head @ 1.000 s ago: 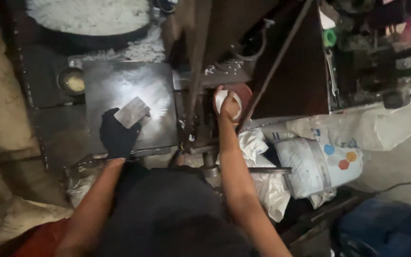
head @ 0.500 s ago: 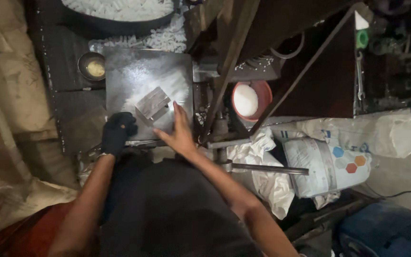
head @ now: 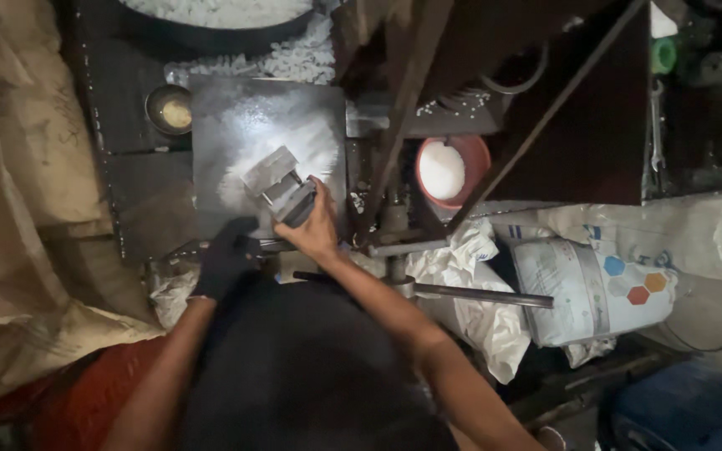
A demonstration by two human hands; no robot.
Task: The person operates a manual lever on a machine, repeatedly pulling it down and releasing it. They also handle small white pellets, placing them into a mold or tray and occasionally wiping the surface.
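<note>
A small grey metal block mould (head: pixel 276 179) lies on a square steel plate (head: pixel 236 117) dusted with white powder. My right hand (head: pixel 315 221), bare, grips the mould's near end with fingers wrapped on it. My left hand (head: pixel 226 255) wears a black glove and rests at the plate's near edge, just below the mould; its fingers look curled and I cannot see anything in them. A reddish bowl of white powder (head: pixel 451 169) sits right of the plate, behind a metal frame.
A slanted metal frame and lever press (head: pixel 394 142) stand between plate and bowl. A small round tin (head: pixel 170 108) sits left of the plate. White pellets (head: pixel 286 58) pile at the back. Printed sacks (head: pixel 595 284) lie right, cloth sacking (head: pixel 18 167) left.
My right hand left the reddish bowl and came across to the mould on the plate, now gripping it. My gloved left hand slid back from the mould to the plate's near edge.
</note>
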